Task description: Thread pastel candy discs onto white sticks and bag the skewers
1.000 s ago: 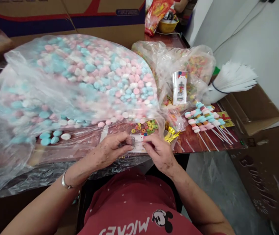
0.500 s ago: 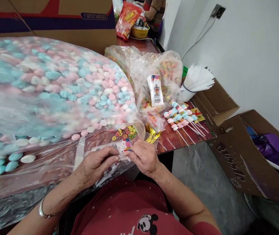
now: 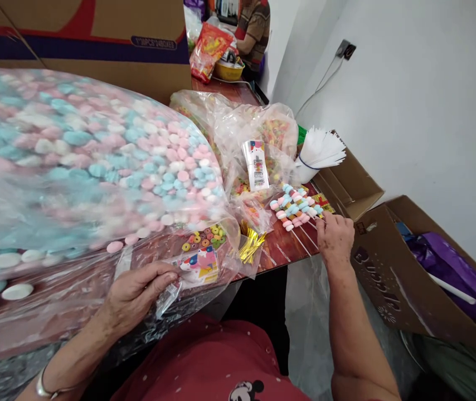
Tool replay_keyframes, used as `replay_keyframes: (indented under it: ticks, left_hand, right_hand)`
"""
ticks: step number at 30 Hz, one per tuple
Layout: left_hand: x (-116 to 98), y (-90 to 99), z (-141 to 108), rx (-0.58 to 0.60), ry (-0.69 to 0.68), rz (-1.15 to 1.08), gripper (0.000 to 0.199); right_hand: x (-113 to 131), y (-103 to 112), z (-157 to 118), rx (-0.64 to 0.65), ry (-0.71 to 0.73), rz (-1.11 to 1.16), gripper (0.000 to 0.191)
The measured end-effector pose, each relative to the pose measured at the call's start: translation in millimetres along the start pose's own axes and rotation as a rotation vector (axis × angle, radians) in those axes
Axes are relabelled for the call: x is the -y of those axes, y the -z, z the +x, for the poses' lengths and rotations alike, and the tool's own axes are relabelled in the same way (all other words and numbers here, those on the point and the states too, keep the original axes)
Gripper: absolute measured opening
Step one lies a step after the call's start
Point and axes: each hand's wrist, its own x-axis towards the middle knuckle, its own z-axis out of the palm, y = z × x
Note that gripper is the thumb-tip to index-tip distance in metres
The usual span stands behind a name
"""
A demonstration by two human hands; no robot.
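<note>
My left hand point(image 3: 137, 292) pinches a clear printed packaging bag point(image 3: 201, 266) with coloured dots, near the table's front edge. Out to the right, my right hand point(image 3: 336, 238) closes its fingers on the white stick of a marshmallow skewer; its grip is partly hidden. That skewer lies among a pile of marshmallow skewers point(image 3: 291, 210) in pink, blue and white, their sticks pointing toward me. Between my hands lie gold twist ties point(image 3: 251, 244). Ring-shaped gummies point(image 3: 208, 238) sit just behind the bag in my left hand.
A huge clear sack of marshmallows point(image 3: 96, 150) covers the left side. Behind the skewers are bags of gummies point(image 3: 277, 131), a stack of printed bags point(image 3: 256, 166) and a cup of white sticks point(image 3: 307, 170). Cardboard boxes point(image 3: 382, 278) stand right. Another person point(image 3: 255, 30) sits at the far end.
My right hand has left the printed bag and moved right to the skewer sticks. My left hand keeps the bag and has shifted slightly left. The view has turned a little.
</note>
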Motion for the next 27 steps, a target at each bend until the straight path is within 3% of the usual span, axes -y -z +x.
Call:
replay_keyframes:
  ticks: [5,10,12,15,19,23,27]
  left_hand:
    - [5,1.5,4,-0.021,0.033,-0.036,0.027]
    - [15,10.4,5,-0.079,0.103,-0.031,0.028]
    - [20,15.2,4,-0.100,0.125,-0.054,0.028]
    - [26,21.2,3,-0.111,0.140,-0.078,0.028]
    - [27,25.2,2,-0.099,0.132,-0.110,0.026]
    - [25,26.3,0,-0.082,0.122,-0.198,0.025]
    - [28,27.5,-2,-0.067,0.153,-0.237,0.025]
  right_hand:
    - [-10,-12,4,0.028,0.025,-0.007,0.023]
    - [-3,1,13,-0.053,0.011,0.057,0.026]
    - [9,12,16,-0.083,0.045,0.140,0.023]
    - [40,31,18,-0.027,0.156,0.385,0.016]
    - [88,51,21,0.010,0.391,0.574,0.012]
    - [119,55,23,0.045,0.572,0.680,0.012]
    - [133,51,25,0.026,0.691,0.667,0.012]
